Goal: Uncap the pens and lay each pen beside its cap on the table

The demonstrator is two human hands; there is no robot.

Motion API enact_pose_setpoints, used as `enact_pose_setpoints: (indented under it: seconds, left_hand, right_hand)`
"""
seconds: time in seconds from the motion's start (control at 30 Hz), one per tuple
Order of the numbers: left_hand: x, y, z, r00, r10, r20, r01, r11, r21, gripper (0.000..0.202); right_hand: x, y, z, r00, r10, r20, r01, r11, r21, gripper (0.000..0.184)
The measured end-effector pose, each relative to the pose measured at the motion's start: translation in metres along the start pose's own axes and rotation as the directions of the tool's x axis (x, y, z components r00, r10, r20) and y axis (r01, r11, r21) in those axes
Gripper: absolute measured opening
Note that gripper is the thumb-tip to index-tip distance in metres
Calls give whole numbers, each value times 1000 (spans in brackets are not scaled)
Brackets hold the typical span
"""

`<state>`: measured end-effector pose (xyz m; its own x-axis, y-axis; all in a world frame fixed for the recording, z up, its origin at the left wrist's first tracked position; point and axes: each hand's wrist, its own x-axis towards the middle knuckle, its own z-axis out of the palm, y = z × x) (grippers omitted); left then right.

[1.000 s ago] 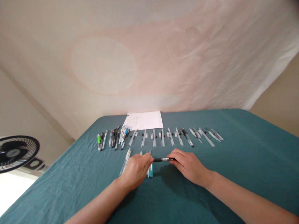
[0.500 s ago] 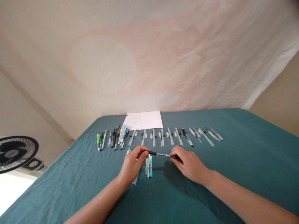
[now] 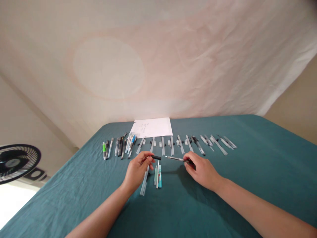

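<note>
My left hand (image 3: 137, 169) pinches a short black pen cap (image 3: 156, 157) above the teal table. My right hand (image 3: 201, 170) grips a thin pen (image 3: 176, 159) by its rear end, its bare tip pointing left toward the cap. A small gap separates cap and pen tip. Under my hands lie several pens (image 3: 158, 173), some teal, some clear, side by side on the cloth.
A long row of pens and caps (image 3: 170, 145) runs across the far part of the teal tablecloth (image 3: 260, 165). A white sheet of paper (image 3: 153, 127) lies behind it. A fan (image 3: 17, 162) stands at the left, a pale cloth backdrop behind.
Both hands have risen off the table and moved away from me. The cap has come off the black pen: my left hand holds the cap, my right the pen body.
</note>
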<state>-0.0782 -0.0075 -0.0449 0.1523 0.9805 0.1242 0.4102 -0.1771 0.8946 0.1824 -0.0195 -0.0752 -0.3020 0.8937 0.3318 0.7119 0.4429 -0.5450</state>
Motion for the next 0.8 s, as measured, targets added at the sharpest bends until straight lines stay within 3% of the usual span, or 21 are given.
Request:
enact_pose_setpoints:
  seconds: [0.13,0.27,0.47,0.63,0.8]
  left_hand:
    - [-4,7,1,996,49,72,-58,989,138,24]
    - [-11,15,9,990,61,128,-89,971,220,23]
    - [-4,9,8,999,-14,-34,15,1000,23,27]
    - [2,5,8,999,-47,-15,46,997,-64,26]
    - [-3,3,11,999,-47,-6,47,999,-11,27]
  right_hand:
    - [1,0,-3,999,44,-7,-44,999,12,14]
    - [0,-3,-4,999,10,34,-11,1000,10,15]
    - [-2,-6,-7,997,-39,63,40,999,1,16]
    - [-3,-7,-8,996,-66,62,66,998,6,17]
    - [-4,-6,-7,998,-50,38,50,999,-4,16]
